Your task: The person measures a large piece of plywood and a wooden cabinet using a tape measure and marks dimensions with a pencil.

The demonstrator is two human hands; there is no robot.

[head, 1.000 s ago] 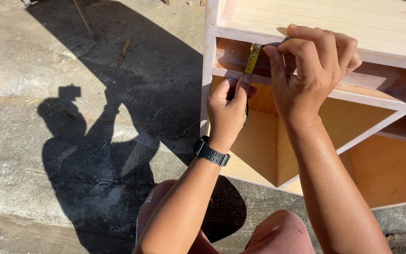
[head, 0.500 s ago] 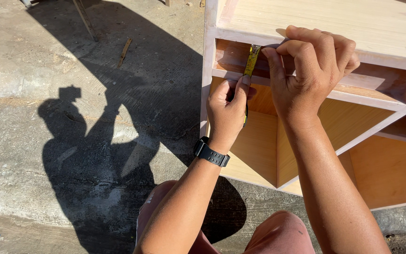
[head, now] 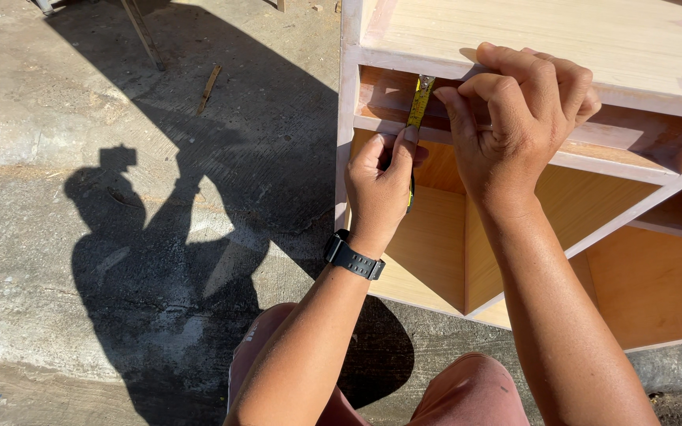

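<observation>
My left hand [head: 380, 185], with a black watch [head: 352, 257] at the wrist, is closed around a tape measure case, thumb pressed on the yellow tape blade [head: 417, 102]. The blade runs up across the top opening of a pale wooden cabinet [head: 515, 35]. My right hand [head: 515, 118] is curled at the blade's upper end, index fingertip next to the tape tip, against the cabinet's top rail. The case itself is mostly hidden in my left palm.
The cabinet has orange-brown inner panels [head: 641, 284] and pale dividers [head: 633, 209]. It stands on a concrete floor [head: 120, 118] with my shadow on it. A wood sliver [head: 210, 85] lies on the floor at upper left. My knees [head: 467, 390] are below.
Both hands and the tape stay in place; the view has shifted very slightly, with my right hand a touch higher and further left.
</observation>
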